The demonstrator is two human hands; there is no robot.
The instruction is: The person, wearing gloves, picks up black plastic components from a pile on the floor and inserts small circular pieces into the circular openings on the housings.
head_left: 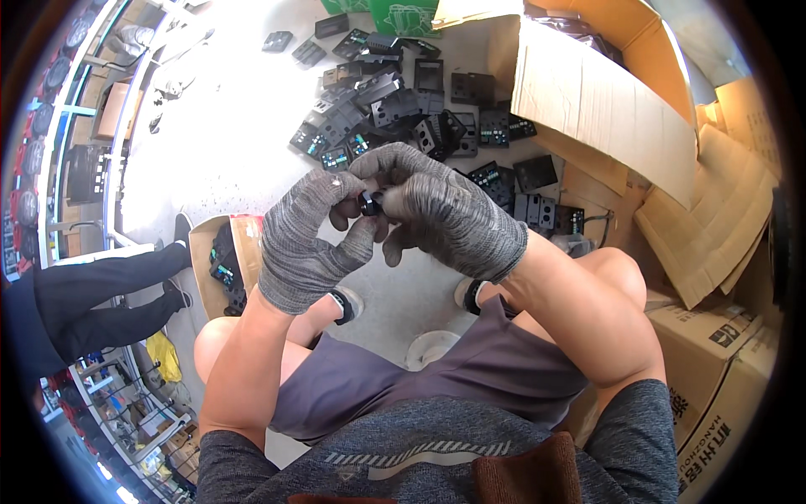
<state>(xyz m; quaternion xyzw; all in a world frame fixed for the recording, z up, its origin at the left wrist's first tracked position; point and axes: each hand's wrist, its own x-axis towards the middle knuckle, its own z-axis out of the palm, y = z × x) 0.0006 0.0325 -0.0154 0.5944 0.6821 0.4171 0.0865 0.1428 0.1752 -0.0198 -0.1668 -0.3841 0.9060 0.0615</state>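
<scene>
Both my hands wear grey knit gloves and meet in front of me, above my knees. A small shiny black piece (369, 202) sits between the fingertips; its exact kind is too small to make out. My left hand (304, 239) pinches it from one side with thumb and fingers. From the other side my right hand (449, 214) closes its fingers on it, partly covering it. Just beyond the hands, black plastic modules (395, 105) lie heaped on the floor, some showing green and blue connectors.
An open cardboard box (600, 101) stands at the right of the heap, near folded cardboard (705, 218) and closed cartons (697, 353). At left, a smaller box (201, 265) holds black modules. A person in dark trousers (109, 290) stands beside it, near shelving (113, 160). Green containers (403, 17) stand far off.
</scene>
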